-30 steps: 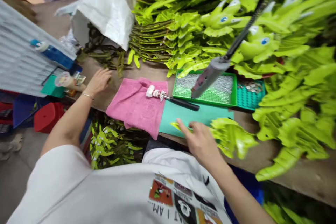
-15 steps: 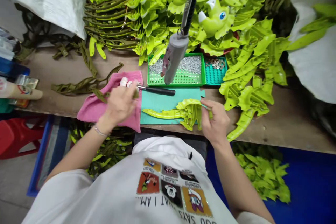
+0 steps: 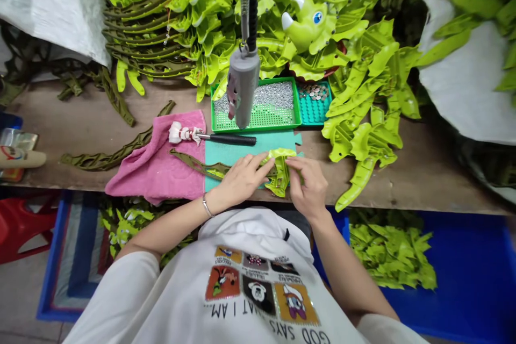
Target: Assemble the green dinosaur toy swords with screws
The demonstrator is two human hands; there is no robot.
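My left hand (image 3: pixel 246 173) holds a dark olive plastic strip (image 3: pixel 197 163) against a lime-green plastic dinosaur shell piece (image 3: pixel 278 183). The strip's far end reaches left over a pink towel (image 3: pixel 161 166). My right hand (image 3: pixel 309 185) pinches the shell's right edge between thumb and fingers. Beneath the shell lies a turquoise foam mat (image 3: pixel 220 150), partly hidden by my left hand. A black-handled tool (image 3: pixel 234 140), its head wrapped in white, rests across the towel and mat. Above hangs a grey electric screwdriver (image 3: pixel 244 88) on a spring.
A green tray (image 3: pixel 258 128) of small screws and a teal tray (image 3: pixel 312 113) of round metal pieces stand behind the mat. Lime-green shells (image 3: pixel 363 113) pile up at the back and right. More olive strips (image 3: pixel 105 161) lie left. A blue bin (image 3: pixel 463 258) sits below.
My left hand has moved right from the towel, bringing an olive strip onto the green shell. My right hand stays at the shell's edge. The view has shifted slightly.
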